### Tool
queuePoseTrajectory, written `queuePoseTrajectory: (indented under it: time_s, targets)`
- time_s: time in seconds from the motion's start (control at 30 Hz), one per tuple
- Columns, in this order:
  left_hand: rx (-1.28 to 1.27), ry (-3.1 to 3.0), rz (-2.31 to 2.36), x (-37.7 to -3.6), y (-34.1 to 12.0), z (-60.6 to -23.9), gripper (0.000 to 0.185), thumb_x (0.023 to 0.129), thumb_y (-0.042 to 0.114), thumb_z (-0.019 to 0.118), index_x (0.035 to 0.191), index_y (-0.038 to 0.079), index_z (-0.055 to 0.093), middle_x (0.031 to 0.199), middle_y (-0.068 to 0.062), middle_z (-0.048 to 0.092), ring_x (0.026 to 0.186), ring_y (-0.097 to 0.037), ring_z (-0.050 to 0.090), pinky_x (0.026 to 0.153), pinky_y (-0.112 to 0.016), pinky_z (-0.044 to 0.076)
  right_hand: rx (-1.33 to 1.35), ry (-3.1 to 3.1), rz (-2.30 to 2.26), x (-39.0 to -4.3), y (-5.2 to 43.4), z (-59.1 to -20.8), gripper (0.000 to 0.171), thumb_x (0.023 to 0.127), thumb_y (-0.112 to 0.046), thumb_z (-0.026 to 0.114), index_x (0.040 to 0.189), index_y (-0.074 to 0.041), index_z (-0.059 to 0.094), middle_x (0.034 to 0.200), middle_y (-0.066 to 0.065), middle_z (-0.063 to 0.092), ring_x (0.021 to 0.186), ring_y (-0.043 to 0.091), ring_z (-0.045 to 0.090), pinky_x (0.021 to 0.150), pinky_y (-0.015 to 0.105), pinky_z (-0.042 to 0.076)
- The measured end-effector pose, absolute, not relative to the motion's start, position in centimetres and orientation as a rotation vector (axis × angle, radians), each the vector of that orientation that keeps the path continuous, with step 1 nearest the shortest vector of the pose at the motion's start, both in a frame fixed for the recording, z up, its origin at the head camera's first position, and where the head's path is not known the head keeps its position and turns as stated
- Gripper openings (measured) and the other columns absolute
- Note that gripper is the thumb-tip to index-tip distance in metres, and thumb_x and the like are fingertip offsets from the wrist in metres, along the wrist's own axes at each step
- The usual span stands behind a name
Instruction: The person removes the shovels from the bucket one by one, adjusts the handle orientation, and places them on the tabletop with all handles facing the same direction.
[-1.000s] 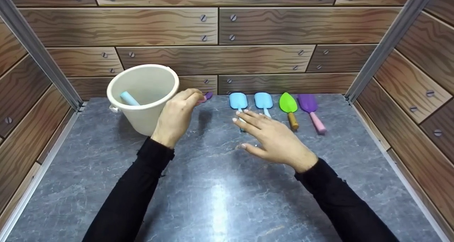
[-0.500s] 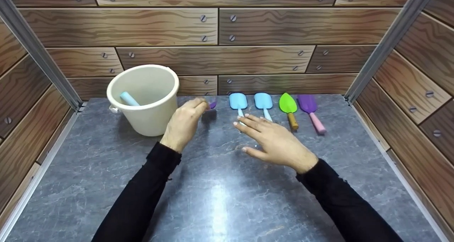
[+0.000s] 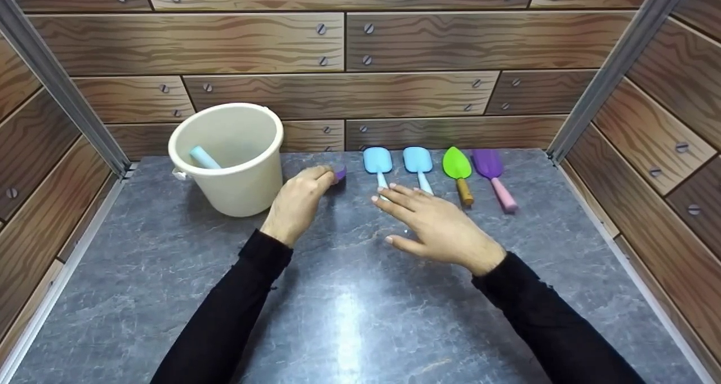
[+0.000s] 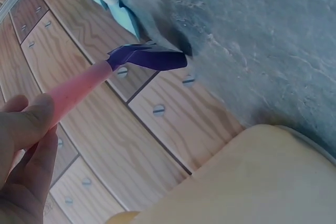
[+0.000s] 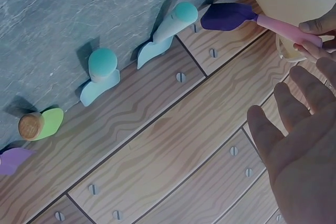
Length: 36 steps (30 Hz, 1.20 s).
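Observation:
My left hand (image 3: 297,199) pinches the pink handle of a small purple toy shovel (image 3: 339,173), its blade low over the grey table just right of the cream bucket (image 3: 230,159). The left wrist view shows the purple blade (image 4: 149,57) and pink handle between my fingers (image 4: 26,129). My right hand (image 3: 434,220) hovers open, fingers spread, above the handles of two light blue shovels (image 3: 377,161) (image 3: 418,161). The right wrist view shows those fingers (image 5: 294,129) spread, with the held shovel (image 5: 231,16) beyond them.
A light blue handle (image 3: 203,157) leans inside the bucket. A green shovel with a wooden handle (image 3: 457,167) and a purple shovel with a pink handle (image 3: 493,170) lie right of the blue pair. Wood-pattern walls (image 3: 349,63) close in the table (image 3: 349,294) on three sides.
My left hand has carried the purple shovel away from the bucket rim, rightward and down toward the table. My right hand has barely shifted.

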State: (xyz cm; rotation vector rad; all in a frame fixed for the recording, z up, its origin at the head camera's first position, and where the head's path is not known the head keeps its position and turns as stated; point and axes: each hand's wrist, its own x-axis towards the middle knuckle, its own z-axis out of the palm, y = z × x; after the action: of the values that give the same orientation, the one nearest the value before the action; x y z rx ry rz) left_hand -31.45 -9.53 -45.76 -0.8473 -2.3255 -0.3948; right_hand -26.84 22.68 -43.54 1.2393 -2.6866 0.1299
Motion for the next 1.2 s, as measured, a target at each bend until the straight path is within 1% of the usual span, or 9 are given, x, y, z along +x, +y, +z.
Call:
queuePoseTrajectory:
  time_s: [0.2,0.37,0.6,0.73,0.87,0.97,1.13,1.2]
  targets:
    - [-0.87,-2.344,-0.4,-31.4,-9.2,-45.8,0.019,0.104,-0.006,0.071,0.119,0.0,0.081,0.123,-0.016,0.085,0.117,-0.036,0.084,0.108,-0.048,0.071,1.235,-2.708,0.14,-26.8,22.7,-43.6,0.079,0.118,-0.056,0.066,0.183,-0.019,0.043,0.188,0.01,0.047,0.176,0.036,0.046,0.144,0.059,0.043]
    - [-0.888,-2.362,-0.397,-31.4,-8.9,-45.8,0.02,0.104,-0.007,0.072,0.121,0.0,0.081,0.129,-0.017,0.085,0.122,-0.037,0.084,0.111,-0.048,0.07,1.24,-2.71,0.128,-26.9,22.6,-43.6,0.079,0.118,-0.057,0.065,0.184,-0.018,0.042,0.189,0.011,0.046,0.176,0.036,0.046,0.144,0.059,0.042]
    - [-0.901,-2.391,-0.383,-31.1,-8.4,-45.8,0.019,0.107,0.001,0.072,0.122,0.001,0.083,0.136,-0.016,0.086,0.127,-0.036,0.084,0.111,-0.048,0.071,1.241,-2.697,0.129,-26.9,22.7,-43.6,0.079,0.118,-0.057,0.066,0.183,-0.019,0.043,0.189,0.01,0.047,0.175,0.036,0.047,0.143,0.059,0.044]
    - [-0.918,-2.404,-0.305,-30.8,-7.9,-46.0,0.018,0.105,0.0,0.073,0.12,0.002,0.084,0.133,-0.013,0.086,0.124,-0.033,0.085,0.108,-0.045,0.072,1.243,-2.694,0.128,-27.0,22.7,-43.5,0.079,0.118,-0.056,0.066,0.183,-0.019,0.043,0.188,0.01,0.047,0.175,0.035,0.048,0.143,0.059,0.044]
    - [-0.936,-2.42,-0.202,-30.9,-7.7,-46.7,0.017,0.101,-0.007,0.078,0.114,0.002,0.084,0.125,-0.011,0.087,0.118,-0.031,0.086,0.104,-0.042,0.074,1.238,-2.704,0.139,-27.0,22.6,-43.5,0.08,0.117,-0.057,0.067,0.183,-0.019,0.042,0.188,0.01,0.047,0.175,0.035,0.047,0.143,0.059,0.044]
    - [-0.936,-2.457,-0.162,-31.3,-7.8,-47.3,0.019,0.099,-0.011,0.079,0.112,0.002,0.085,0.124,-0.012,0.088,0.116,-0.032,0.086,0.101,-0.042,0.074,1.235,-2.709,0.153,-27.0,22.6,-43.5,0.08,0.117,-0.057,0.067,0.183,-0.02,0.043,0.188,0.01,0.047,0.175,0.035,0.047,0.143,0.059,0.043]
    - [-0.928,-2.537,-0.189,-32.2,-8.1,-48.0,0.018,0.101,-0.011,0.076,0.111,0.001,0.086,0.124,-0.015,0.088,0.114,-0.034,0.087,0.1,-0.046,0.074,1.243,-2.704,0.155,-27.1,22.6,-43.7,0.078,0.117,-0.053,0.068,0.183,-0.019,0.044,0.188,0.009,0.047,0.174,0.037,0.048,0.144,0.06,0.042]
    - [-0.93,-2.561,-0.201,-32.6,-8.2,-48.1,0.017,0.104,-0.01,0.073,0.109,0.0,0.085,0.124,-0.018,0.088,0.112,-0.036,0.087,0.098,-0.049,0.074,1.25,-2.701,0.155,-27.2,22.6,-43.9,0.078,0.117,-0.052,0.069,0.182,-0.018,0.044,0.188,0.01,0.048,0.174,0.038,0.049,0.144,0.06,0.042]
